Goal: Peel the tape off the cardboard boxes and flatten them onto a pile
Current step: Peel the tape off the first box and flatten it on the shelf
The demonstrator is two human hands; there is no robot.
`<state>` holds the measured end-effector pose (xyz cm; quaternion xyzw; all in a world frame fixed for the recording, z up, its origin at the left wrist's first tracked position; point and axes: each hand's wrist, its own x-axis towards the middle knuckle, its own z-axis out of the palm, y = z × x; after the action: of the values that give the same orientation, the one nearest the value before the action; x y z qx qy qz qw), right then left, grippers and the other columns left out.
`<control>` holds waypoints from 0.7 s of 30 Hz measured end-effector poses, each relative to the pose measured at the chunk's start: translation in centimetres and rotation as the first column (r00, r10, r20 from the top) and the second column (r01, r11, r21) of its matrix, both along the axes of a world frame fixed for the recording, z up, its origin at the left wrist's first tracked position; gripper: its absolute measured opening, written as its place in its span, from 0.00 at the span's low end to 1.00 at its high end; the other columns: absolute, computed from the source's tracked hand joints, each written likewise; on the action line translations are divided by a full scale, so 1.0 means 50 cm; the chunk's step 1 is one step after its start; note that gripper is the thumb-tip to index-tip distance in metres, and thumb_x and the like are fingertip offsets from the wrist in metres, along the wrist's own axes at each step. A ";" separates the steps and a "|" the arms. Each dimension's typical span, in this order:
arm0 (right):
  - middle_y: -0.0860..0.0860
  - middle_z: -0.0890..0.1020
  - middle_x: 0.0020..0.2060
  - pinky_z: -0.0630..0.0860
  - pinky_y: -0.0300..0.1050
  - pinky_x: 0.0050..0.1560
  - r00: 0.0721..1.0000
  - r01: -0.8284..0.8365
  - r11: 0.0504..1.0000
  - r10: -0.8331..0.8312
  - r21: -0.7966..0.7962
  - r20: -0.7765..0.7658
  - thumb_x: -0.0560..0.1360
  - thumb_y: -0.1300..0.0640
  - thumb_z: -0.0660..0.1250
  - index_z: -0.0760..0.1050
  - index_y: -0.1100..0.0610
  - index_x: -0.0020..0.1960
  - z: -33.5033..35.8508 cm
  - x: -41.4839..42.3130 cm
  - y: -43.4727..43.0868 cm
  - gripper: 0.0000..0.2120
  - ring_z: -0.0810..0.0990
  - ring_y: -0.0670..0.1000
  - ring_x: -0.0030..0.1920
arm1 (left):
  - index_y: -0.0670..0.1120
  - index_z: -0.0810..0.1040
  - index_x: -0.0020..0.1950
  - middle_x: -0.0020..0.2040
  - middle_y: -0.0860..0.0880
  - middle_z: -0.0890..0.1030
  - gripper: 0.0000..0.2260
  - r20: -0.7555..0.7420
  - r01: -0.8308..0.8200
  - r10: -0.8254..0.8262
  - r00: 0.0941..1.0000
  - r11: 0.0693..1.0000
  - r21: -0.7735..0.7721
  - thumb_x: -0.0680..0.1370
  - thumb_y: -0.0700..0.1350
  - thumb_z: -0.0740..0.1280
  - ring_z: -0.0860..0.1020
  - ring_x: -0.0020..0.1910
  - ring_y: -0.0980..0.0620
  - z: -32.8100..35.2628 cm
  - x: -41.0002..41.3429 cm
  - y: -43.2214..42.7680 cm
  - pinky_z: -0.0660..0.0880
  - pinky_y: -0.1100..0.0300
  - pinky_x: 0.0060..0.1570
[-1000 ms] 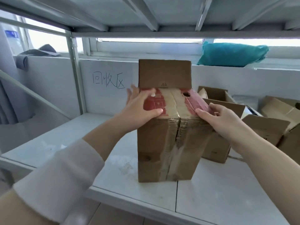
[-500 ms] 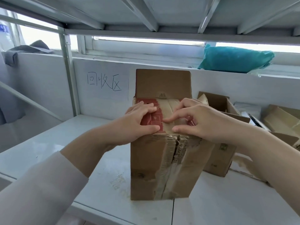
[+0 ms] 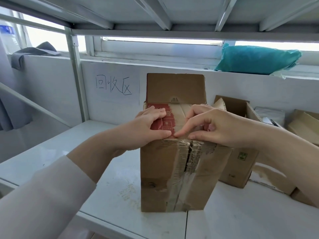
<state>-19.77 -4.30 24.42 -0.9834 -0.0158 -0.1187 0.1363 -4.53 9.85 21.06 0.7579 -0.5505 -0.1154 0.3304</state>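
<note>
A tall brown cardboard box (image 3: 160, 171) stands upright on the white shelf (image 3: 110, 185), its rear flap raised. Clear tape (image 3: 187, 180) runs down the split front seam and over the top. My left hand (image 3: 146, 128) rests on the red-printed left top flap, thumb along the front edge. My right hand (image 3: 219, 126) lies over the right top flap with fingers curled; its index fingertip and thumb pinch at the tape on the top front edge, next to my left thumb.
Several more open cardboard boxes (image 3: 241, 163) crowd the shelf to the right and behind. A teal bag (image 3: 257, 59) lies on the window ledge. A metal upright (image 3: 76, 80) stands at left, an upper shelf close overhead. A handwritten paper sign (image 3: 114, 87) is on the wall.
My right hand came from the box's right corner to the middle of the top front edge and curled onto the tape. My left hand stayed on the red flap.
</note>
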 end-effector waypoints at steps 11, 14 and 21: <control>0.39 0.69 0.45 0.64 0.25 0.47 0.997 -0.071 0.947 0.068 -0.314 -0.022 0.74 0.54 0.66 0.71 0.42 0.42 0.024 0.029 0.017 0.08 0.69 0.36 0.47 | 0.54 0.56 0.76 0.77 0.57 0.50 0.30 -0.002 -0.005 0.005 1.000 0.999 0.032 0.76 0.54 0.64 0.43 0.75 0.62 -0.001 0.013 -0.009 0.45 0.56 0.74; 0.42 0.72 0.52 0.72 0.36 0.51 0.997 -0.043 0.851 0.067 -0.523 0.028 0.76 0.58 0.63 0.73 0.47 0.48 0.013 0.028 0.021 0.06 0.73 0.42 0.49 | 0.53 0.56 0.76 0.77 0.56 0.50 0.30 0.027 -0.015 0.014 1.000 0.999 0.041 0.77 0.54 0.64 0.43 0.75 0.61 0.000 0.018 -0.014 0.45 0.57 0.74; 0.47 0.77 0.41 0.72 0.40 0.42 0.950 0.002 0.792 0.190 -0.610 0.249 0.69 0.62 0.71 0.75 0.54 0.48 -0.034 -0.002 -0.011 0.09 0.70 0.44 0.42 | 0.54 0.56 0.76 0.77 0.57 0.51 0.29 -0.003 -0.008 0.008 1.000 0.998 0.067 0.77 0.55 0.63 0.46 0.75 0.60 0.004 0.026 -0.022 0.47 0.57 0.73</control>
<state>-19.85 -4.87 22.74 -0.9438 -0.1225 -0.2472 -0.1822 -3.24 8.76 21.28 0.7705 -0.5429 -0.1337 0.3062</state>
